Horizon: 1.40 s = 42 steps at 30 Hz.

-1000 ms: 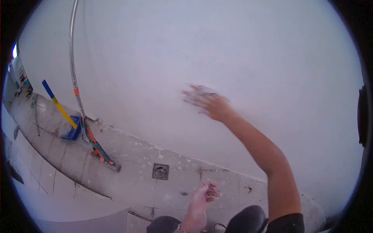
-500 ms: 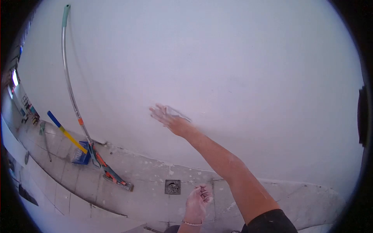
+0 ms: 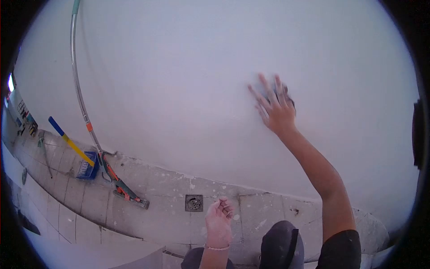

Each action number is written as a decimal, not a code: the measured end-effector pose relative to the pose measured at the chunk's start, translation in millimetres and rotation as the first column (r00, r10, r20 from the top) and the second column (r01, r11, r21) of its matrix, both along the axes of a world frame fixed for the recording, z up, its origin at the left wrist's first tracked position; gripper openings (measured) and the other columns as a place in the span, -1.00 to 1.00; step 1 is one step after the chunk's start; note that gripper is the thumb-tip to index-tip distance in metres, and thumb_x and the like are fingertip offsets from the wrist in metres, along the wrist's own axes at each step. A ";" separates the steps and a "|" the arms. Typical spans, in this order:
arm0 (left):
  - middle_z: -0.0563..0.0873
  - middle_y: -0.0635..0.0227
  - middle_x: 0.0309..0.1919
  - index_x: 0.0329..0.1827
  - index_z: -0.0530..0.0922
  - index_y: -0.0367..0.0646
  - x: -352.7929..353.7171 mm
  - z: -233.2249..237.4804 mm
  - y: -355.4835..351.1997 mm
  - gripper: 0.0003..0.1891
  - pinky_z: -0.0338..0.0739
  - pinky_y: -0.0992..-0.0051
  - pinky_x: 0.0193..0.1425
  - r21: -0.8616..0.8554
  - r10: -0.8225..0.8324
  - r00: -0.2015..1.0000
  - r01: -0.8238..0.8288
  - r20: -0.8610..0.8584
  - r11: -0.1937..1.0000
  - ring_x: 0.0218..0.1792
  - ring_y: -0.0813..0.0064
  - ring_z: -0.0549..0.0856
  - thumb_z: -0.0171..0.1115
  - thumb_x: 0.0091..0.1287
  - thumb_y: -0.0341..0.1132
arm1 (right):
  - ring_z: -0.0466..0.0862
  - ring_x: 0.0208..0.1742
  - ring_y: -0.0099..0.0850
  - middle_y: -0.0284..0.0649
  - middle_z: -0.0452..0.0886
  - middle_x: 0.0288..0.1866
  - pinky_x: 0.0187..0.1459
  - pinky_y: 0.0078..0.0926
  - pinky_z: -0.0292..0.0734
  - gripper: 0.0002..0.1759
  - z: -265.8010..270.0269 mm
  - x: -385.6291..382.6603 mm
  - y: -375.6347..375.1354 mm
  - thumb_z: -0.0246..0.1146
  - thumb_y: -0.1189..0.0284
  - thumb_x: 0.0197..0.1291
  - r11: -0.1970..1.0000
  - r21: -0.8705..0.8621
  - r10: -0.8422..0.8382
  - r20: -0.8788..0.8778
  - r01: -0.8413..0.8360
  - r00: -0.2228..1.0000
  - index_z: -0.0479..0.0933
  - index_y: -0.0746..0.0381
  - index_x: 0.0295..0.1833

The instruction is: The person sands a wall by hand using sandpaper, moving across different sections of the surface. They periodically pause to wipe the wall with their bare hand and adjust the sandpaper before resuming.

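My right hand (image 3: 278, 107) lies against the white wall (image 3: 170, 98), fingers spread, pressing a thin dark sheet (image 3: 291, 99) that looks like sandpaper. Most of the sheet is hidden behind the palm and fingers; its dark edge shows on the right side and between the fingers. Low in front of me, my left hand (image 3: 219, 219) is held above the floor, dusted white, with a band round the wrist. Its fingers are curled in and nothing shows in them.
A long-handled mop (image 3: 80, 85) leans on the wall at the left. Beside it stands a blue dustpan (image 3: 88, 166) with a blue and yellow handle. A square drain (image 3: 194, 203) sits in the spattered tile floor (image 3: 165, 224). My knees show at the bottom.
My right hand has swept up and to the right across the wall, with the sheet under it. My left hand stays curled, slightly higher in view. My knees now show more.
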<state>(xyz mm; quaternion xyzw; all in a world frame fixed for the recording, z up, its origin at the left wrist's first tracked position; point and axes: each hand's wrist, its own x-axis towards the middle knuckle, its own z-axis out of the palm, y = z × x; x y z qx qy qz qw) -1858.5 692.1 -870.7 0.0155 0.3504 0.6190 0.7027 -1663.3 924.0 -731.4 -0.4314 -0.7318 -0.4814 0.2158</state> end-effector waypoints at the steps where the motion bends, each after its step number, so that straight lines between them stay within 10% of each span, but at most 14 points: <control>1: 0.64 0.38 -0.24 -0.08 0.54 -0.14 0.1 -1.0 2.6 -0.78 0.45 0.45 -0.11 0.009 0.030 1.000 -0.030 -0.001 1.000 -0.23 0.47 0.60 0.06 0.43 -0.19 | 0.16 0.58 0.00 -0.24 0.01 0.67 0.24 -0.16 0.55 -0.21 -1.0 -22.7 6.9 0.19 0.23 0.31 1.000 -0.004 0.010 -0.051 -0.010 0.999 0.07 -0.19 0.62; 3: 0.64 0.39 -0.25 -0.08 0.55 -0.13 2.9 -2.3 6.2 -0.78 0.44 0.47 -0.12 0.003 0.056 0.998 -0.056 0.011 0.998 -0.23 0.49 0.60 0.06 0.42 -0.19 | 0.15 0.58 0.01 -0.12 -0.02 0.67 0.35 -0.08 0.44 -0.20 -20.0 -70.1 25.6 0.17 0.23 0.32 0.999 -0.013 0.038 -0.149 -0.041 0.988 0.05 -0.09 0.63; 8: 0.66 0.46 -0.27 -0.08 0.56 -0.07 25.0 12.4 -2.4 -0.81 0.43 0.48 -0.13 0.057 -0.020 1.000 0.020 -0.014 0.998 -0.24 0.54 0.61 0.04 0.43 -0.21 | -0.02 0.66 -0.19 -0.26 -0.10 0.70 0.63 -0.19 -0.16 -0.10 -172.5 -123.8 36.1 0.15 0.31 0.24 0.993 -0.118 0.088 0.631 -0.017 0.770 -0.09 0.13 0.65; 10: 0.65 0.47 -0.26 -0.07 0.55 -0.05 28.2 11.8 -5.3 -0.81 0.39 0.54 -0.13 0.024 -0.132 0.985 0.136 -0.109 0.990 -0.24 0.59 0.60 0.02 0.45 -0.20 | -0.11 0.68 -0.40 -0.35 -0.16 0.71 0.66 -0.27 -0.31 -0.05 -244.9 -73.7 23.6 0.13 0.44 0.18 0.896 -0.443 0.280 0.599 0.019 0.750 -0.15 0.15 0.65; 13: 0.63 0.48 -0.26 -0.07 0.54 -0.05 18.4 1.4 -4.2 -0.82 0.35 0.59 -0.12 0.030 -0.280 0.951 0.286 -0.134 0.958 -0.22 0.63 0.58 0.00 0.46 -0.23 | 0.19 0.60 -0.37 -0.47 0.02 0.67 0.57 -0.39 0.14 0.01 -316.1 94.3 -12.7 0.10 0.64 0.01 0.533 -0.846 0.373 0.262 0.025 0.890 0.00 -0.07 0.64; 17: 0.60 0.46 -0.25 -0.08 0.53 -0.09 0.7 23.6 2.0 -0.84 0.37 0.57 -0.06 0.138 -0.015 0.955 0.058 -0.295 0.989 -0.19 0.64 0.55 -0.03 0.46 -0.31 | 0.23 0.57 -0.34 -0.51 0.03 0.66 0.52 -0.29 0.24 -0.23 -228.3 157.1 -24.3 0.04 0.48 0.34 0.488 -0.798 0.136 0.471 0.355 0.871 0.01 -0.18 0.62; 21: 0.57 0.41 -0.21 -0.11 0.51 -0.15 6.6 30.3 9.0 -0.86 0.40 0.53 0.01 0.102 0.038 0.954 -0.008 -0.298 0.995 -0.18 0.60 0.52 -0.05 0.47 -0.37 | 0.14 0.61 -0.19 -0.41 -0.11 0.70 0.47 -0.23 0.29 -0.20 -139.2 16.6 0.1 0.06 0.17 0.42 0.921 -0.377 0.083 0.438 0.099 0.895 -0.15 -0.13 0.66; 27: 0.62 0.32 -0.24 -0.08 0.48 -0.20 72.4 25.0 -14.6 -0.83 0.48 0.43 -0.01 0.182 -0.270 0.948 0.300 -0.169 0.937 -0.20 0.45 0.61 -0.03 0.50 -0.30 | 0.07 0.63 -0.32 -0.50 -0.12 0.70 0.53 -0.36 0.16 -0.10 -264.2 -48.6 19.3 0.15 0.27 0.32 0.959 -0.269 0.132 0.708 0.092 0.694 -0.17 -0.14 0.66; 30: 0.66 0.22 -0.13 0.03 0.52 -0.15 52.8 35.5 -30.5 -0.72 0.47 0.49 -0.01 0.311 -0.367 0.734 0.608 -0.572 0.731 -0.11 0.38 0.65 0.08 0.44 -0.16 | 0.20 0.58 -0.47 -0.58 -0.07 0.68 0.45 -0.38 0.35 -0.09 -311.6 53.5 0.8 0.15 0.44 0.26 0.768 -0.626 0.317 0.556 0.136 0.769 -0.11 -0.20 0.65; 33: 0.65 0.08 -0.07 0.15 0.50 -0.20 27.5 33.5 -31.0 -0.59 0.49 0.32 0.12 0.020 -0.148 0.155 0.753 -0.977 0.658 0.04 0.20 0.65 0.08 0.44 -0.06 | 0.17 0.58 -0.45 -0.58 -0.06 0.68 0.52 -0.39 0.18 -0.09 -260.4 97.1 -14.0 0.12 0.53 0.25 0.664 -0.686 0.203 0.549 0.298 0.811 -0.05 -0.23 0.64; 36: 0.63 0.03 -0.01 0.16 0.50 -0.24 32.2 2.2 -38.1 -0.55 0.47 0.12 0.16 -0.128 0.046 -0.435 0.362 -0.899 0.923 0.07 0.09 0.65 0.06 0.43 -0.05 | 0.15 0.60 -0.28 -0.57 -0.07 0.69 0.49 -0.34 0.29 -0.14 -164.0 50.5 -18.4 0.13 0.48 0.31 0.815 -0.560 0.067 0.345 0.148 0.936 -0.04 -0.31 0.63; 40: 0.61 0.04 0.04 0.15 0.49 -0.26 25.4 11.5 -19.0 -0.53 0.47 0.04 0.15 -0.441 -0.209 -0.443 0.522 -0.872 0.730 0.04 0.04 0.66 0.07 0.42 -0.02 | 0.20 0.57 -0.16 -0.48 -0.18 0.71 0.19 -0.29 0.65 -0.12 -168.6 -41.1 1.1 0.14 0.41 0.35 0.928 -0.366 0.041 0.271 0.064 0.962 -0.13 -0.30 0.64; 41: 0.61 0.04 0.04 0.14 0.49 -0.25 32.6 4.6 -20.8 -0.53 0.47 0.04 0.16 -0.390 -0.173 -0.396 0.572 -0.902 0.722 0.04 0.04 0.66 0.07 0.42 -0.02 | 0.14 0.60 -0.20 -0.44 -0.28 0.71 0.17 -0.30 0.67 -0.09 -148.5 -86.5 -15.4 0.13 0.37 0.38 0.535 -0.720 -0.172 0.418 0.441 0.892 -0.25 -0.31 0.64; 42: 0.60 0.05 0.05 0.14 0.49 -0.25 36.4 -0.6 -20.7 -0.53 0.47 0.04 0.16 -0.342 -0.142 -0.351 0.613 -0.925 0.713 0.04 0.04 0.66 0.07 0.42 -0.01 | 0.13 0.61 -0.24 -0.42 -0.33 0.71 0.30 -0.31 0.53 -0.10 -199.6 -78.9 1.2 0.10 0.33 0.41 0.653 -0.610 -0.020 0.579 0.449 0.815 -0.32 -0.20 0.65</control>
